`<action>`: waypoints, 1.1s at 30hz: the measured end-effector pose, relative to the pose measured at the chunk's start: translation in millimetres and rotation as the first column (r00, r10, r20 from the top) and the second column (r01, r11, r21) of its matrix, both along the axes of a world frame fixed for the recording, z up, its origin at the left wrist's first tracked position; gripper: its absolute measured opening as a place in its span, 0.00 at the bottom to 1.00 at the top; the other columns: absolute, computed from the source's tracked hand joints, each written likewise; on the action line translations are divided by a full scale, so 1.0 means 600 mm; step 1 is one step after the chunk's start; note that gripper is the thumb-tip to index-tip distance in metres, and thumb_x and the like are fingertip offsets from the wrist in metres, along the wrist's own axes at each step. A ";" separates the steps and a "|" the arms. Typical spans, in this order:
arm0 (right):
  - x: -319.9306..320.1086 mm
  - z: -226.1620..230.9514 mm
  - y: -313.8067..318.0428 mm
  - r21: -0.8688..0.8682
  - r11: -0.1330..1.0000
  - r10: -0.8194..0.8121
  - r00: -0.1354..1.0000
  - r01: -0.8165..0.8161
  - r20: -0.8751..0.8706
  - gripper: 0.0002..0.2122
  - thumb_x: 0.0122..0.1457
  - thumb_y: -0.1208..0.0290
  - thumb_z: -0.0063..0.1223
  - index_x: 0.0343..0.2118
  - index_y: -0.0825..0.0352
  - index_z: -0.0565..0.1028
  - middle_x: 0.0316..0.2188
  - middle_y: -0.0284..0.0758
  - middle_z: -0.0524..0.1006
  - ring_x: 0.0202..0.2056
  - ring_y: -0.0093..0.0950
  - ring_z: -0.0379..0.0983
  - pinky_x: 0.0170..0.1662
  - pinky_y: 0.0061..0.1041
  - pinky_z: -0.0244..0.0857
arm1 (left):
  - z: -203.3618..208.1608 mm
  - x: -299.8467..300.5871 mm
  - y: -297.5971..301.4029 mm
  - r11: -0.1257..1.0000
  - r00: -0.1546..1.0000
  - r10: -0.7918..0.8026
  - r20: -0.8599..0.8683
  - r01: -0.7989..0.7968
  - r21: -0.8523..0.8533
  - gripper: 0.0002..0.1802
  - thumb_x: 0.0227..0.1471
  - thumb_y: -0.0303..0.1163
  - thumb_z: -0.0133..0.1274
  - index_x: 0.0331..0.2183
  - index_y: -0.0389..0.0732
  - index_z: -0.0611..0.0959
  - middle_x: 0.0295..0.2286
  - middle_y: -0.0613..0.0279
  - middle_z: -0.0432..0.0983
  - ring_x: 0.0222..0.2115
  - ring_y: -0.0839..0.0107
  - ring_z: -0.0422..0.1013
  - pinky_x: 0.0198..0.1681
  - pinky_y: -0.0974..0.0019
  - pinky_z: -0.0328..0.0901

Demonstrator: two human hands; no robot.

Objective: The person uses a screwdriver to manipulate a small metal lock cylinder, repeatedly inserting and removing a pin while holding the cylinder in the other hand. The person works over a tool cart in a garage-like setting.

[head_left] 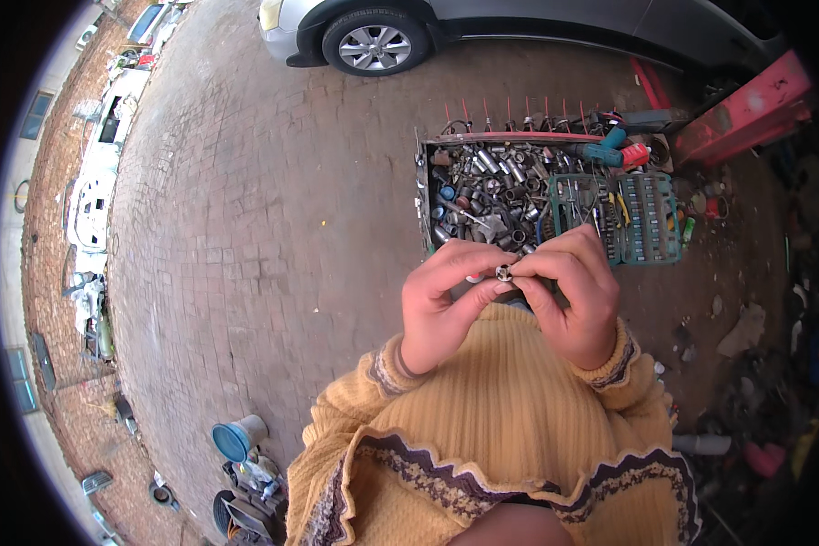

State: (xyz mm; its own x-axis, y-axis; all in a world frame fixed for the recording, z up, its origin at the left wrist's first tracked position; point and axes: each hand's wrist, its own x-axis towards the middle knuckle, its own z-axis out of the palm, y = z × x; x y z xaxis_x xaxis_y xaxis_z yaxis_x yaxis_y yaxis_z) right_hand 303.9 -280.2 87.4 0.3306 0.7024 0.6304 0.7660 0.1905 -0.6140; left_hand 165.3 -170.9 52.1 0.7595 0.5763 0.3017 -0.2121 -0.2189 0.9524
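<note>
The left hand point(441, 300) and right hand point(573, 296) meet in front of the chest, with a small metal piece point(503, 272) between their fingertips. The left grip is closed on it, thumb below and forefinger above; the right grip pinches it from the other side. The piece is bright, with a dark hollow facing up, perhaps a socket, though it is too small to be sure. It is held up in the air, clear of the tray point(519, 138) just beyond the hands.

That tray has a red far rim and is heaped with loose sockets point(488, 162) and other metal parts. A green case point(675, 223) lies open at its right side, with tools in rows. A teal drill point(601, 155) lies behind the case.

The person wears a yellow sweater point(510, 364). Farther off, a silver car point(537, 18) stands on the brick paving point(246, 227), and a red post point(746, 109) leans into view at right. A blue bucket point(232, 441) lies at lower left.
</note>
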 end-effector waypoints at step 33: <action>0.000 0.025 -0.018 0.049 0.995 -0.087 0.993 0.083 0.075 0.09 0.44 0.80 0.63 0.29 0.64 0.76 0.22 0.29 0.68 0.24 0.31 0.60 0.29 0.29 0.54 | 0.012 -0.015 -0.009 0.997 0.994 -0.063 0.092 0.066 -0.031 0.14 0.42 0.22 0.66 0.34 0.34 0.82 0.34 0.57 0.78 0.35 0.69 0.72 0.39 0.68 0.66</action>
State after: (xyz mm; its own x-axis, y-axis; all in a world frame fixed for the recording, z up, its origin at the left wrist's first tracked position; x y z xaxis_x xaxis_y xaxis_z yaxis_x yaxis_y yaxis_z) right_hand 303.8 -290.9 102.1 0.3369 0.6438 0.6870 0.8255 0.1490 -0.5444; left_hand 156.4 -176.2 59.2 0.7654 0.5385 0.3525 -0.3112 -0.1698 0.9351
